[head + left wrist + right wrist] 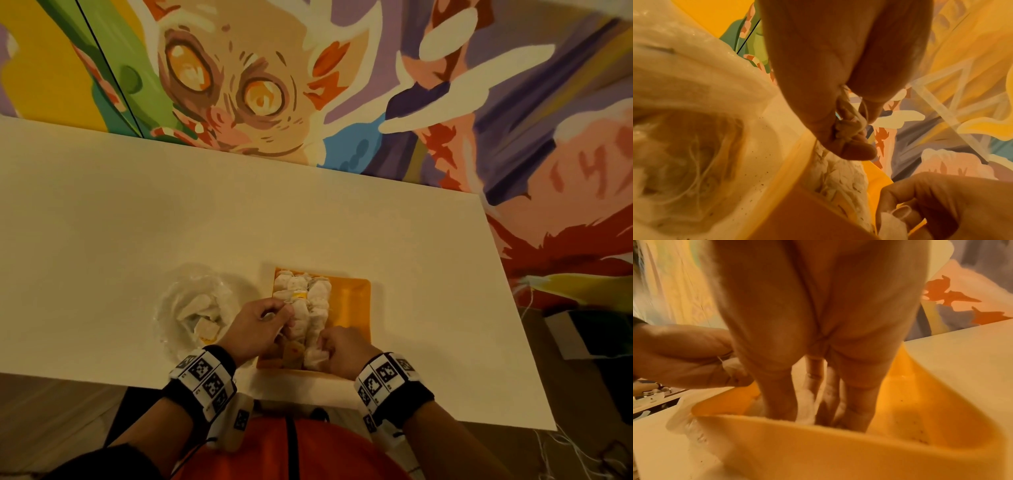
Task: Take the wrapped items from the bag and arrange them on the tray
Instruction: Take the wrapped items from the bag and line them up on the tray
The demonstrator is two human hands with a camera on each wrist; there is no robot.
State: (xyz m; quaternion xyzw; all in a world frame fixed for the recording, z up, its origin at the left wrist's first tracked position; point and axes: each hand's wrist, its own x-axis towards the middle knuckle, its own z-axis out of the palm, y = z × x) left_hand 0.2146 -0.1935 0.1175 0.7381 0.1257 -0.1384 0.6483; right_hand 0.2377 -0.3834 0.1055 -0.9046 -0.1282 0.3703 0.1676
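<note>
The wrapped items (305,310) lie packed in rows on the left part of the orange tray (356,308), which sits near the front edge of the white table (137,212). The left hand (255,325) has its grip pinched on the string and twisted end of one item at the tray's left side. The right hand (342,349) grips the white wrapping of another at the tray's near edge. Just left of the tray lies the crumpled clear bag (195,308), more wrapped pieces inside.
</note>
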